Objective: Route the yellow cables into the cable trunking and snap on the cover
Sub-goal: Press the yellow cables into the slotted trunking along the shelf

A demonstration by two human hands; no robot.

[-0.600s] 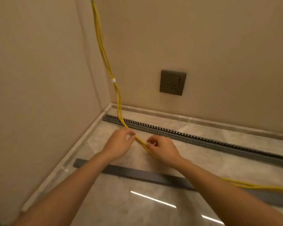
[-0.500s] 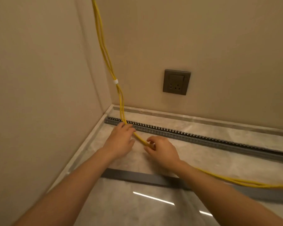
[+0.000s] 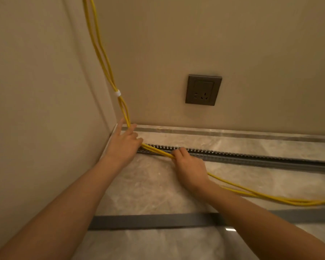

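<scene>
Yellow cables (image 3: 157, 151): L hand (image 3: 123, 147) flat on them at 1 trunking (image 3: 251, 158); R hand (image 3: 189, 166) pinches them; 1 cover (image 3: 148, 221) apart.

glossy marble floor (image 3: 158, 188), matt grey plastic trunking (image 3: 251, 159).

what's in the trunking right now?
The yellow cables lie along the trunking only between left hand and right hand; past that they trail over the floor. Whether they're seated under the hands is hidden.

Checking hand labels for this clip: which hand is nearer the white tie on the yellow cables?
Left. The left hand sits just below the white tie; the right hand grips the cables farther right along the trunking.
</scene>
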